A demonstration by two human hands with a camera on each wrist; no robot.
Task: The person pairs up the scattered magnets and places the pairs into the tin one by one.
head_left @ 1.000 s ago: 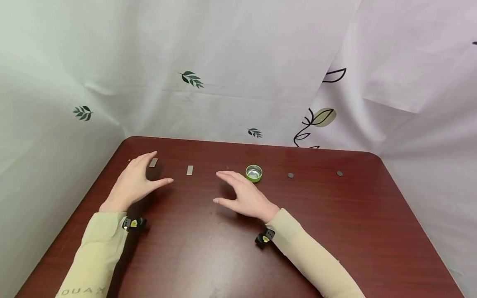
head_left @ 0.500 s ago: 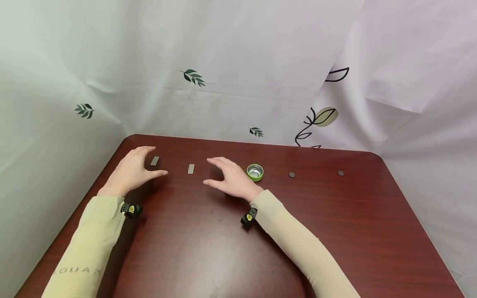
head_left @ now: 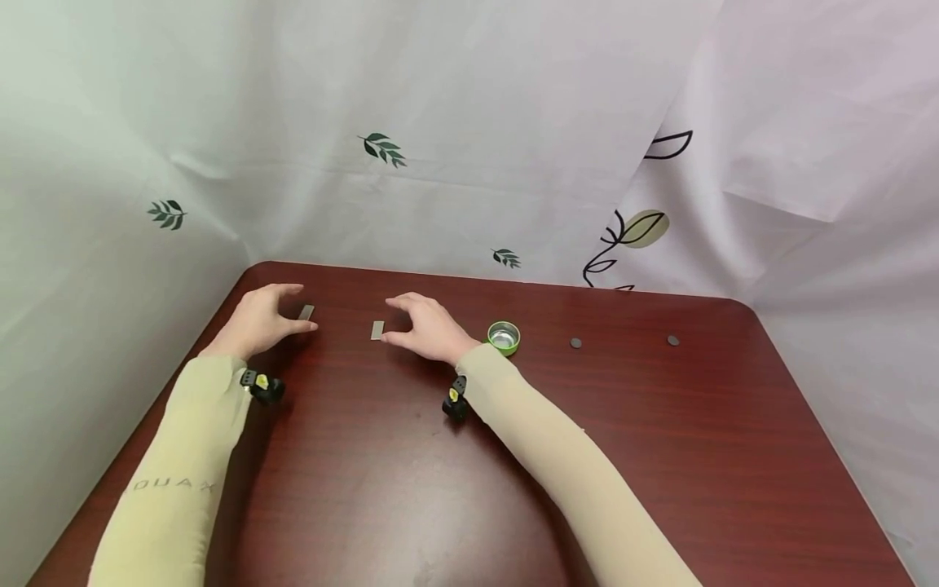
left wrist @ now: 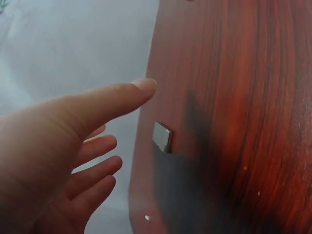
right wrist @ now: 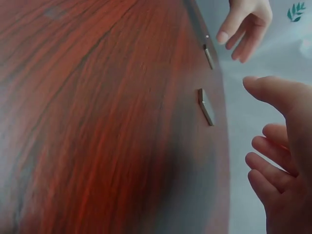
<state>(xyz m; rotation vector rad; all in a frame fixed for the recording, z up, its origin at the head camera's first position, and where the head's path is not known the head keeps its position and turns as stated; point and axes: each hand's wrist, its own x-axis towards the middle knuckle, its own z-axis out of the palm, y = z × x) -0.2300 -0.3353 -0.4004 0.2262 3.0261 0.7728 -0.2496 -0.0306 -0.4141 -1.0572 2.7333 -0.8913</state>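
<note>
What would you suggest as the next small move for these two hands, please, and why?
I would probably lower the left hand and right hand to pinch the left flat piece and right flat piece, since both hands are open and empty, and the wrist views show each apart from its piece.

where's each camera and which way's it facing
Head: head-worn, looking forward and down at the table; left grip, right grip, sleeves show.
Left wrist: on that wrist, toward left gray plate; left grip shows.
Right wrist: on that wrist, looking across table; both grips show.
Head and right wrist share both gray plates.
</note>
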